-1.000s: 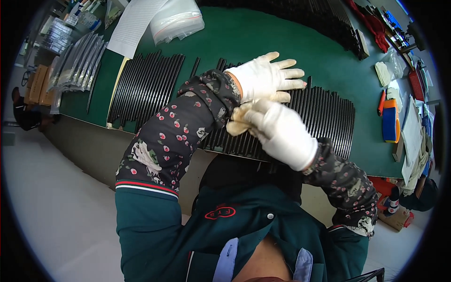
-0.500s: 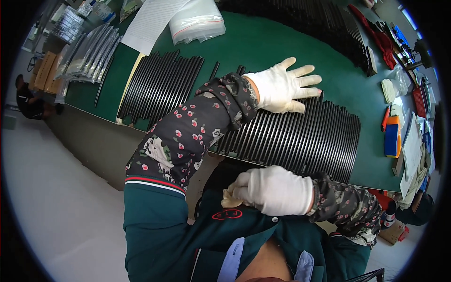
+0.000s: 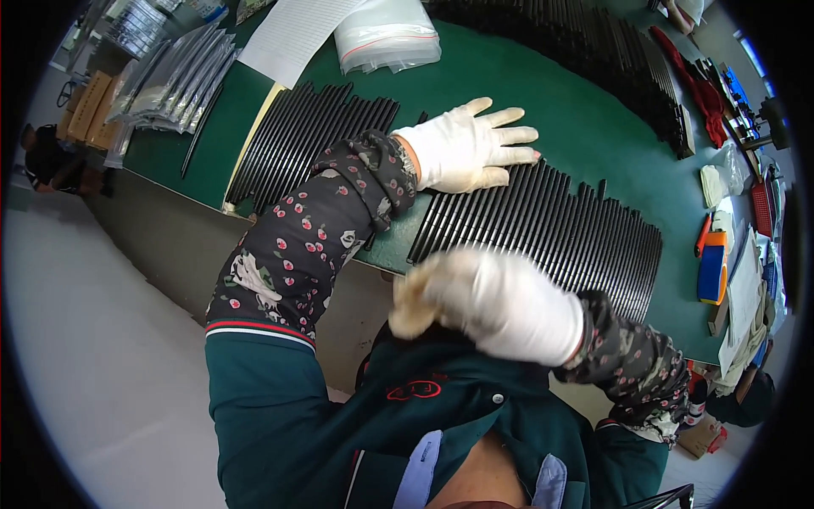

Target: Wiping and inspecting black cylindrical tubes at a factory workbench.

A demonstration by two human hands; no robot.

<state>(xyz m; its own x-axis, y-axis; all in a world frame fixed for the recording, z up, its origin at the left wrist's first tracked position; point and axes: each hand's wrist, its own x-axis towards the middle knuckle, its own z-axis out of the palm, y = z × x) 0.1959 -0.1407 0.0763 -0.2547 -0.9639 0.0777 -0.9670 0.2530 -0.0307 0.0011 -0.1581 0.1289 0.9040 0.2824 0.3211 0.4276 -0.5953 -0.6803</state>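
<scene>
A row of thin black rods (image 3: 543, 225) lies side by side on the green table, close in front of me. My left hand (image 3: 462, 148), in a white glove, spreads its fingers flat at the upper left end of this row. My right hand (image 3: 509, 305), gloved too, hovers over the row's near edge with its fingers curled. Something cream-coloured shows at those fingers; motion smears it, and I cannot tell whether it is cloth or part of the glove. Another group of black rods (image 3: 297, 144) lies left, partly behind my left sleeve.
Clear plastic bags (image 3: 386, 38) and a printed sheet (image 3: 292, 38) lie at the back. Bagged packs (image 3: 174, 85) are stacked far left. More dark rods (image 3: 593, 51) line the far side. At right sit an orange-and-blue tape roll (image 3: 712, 270) and a red basket (image 3: 762, 209).
My left hand has slid left along the rods toward the row's left end. My right hand has risen from near my body to over the rods' near edge. The view has shifted slightly.
</scene>
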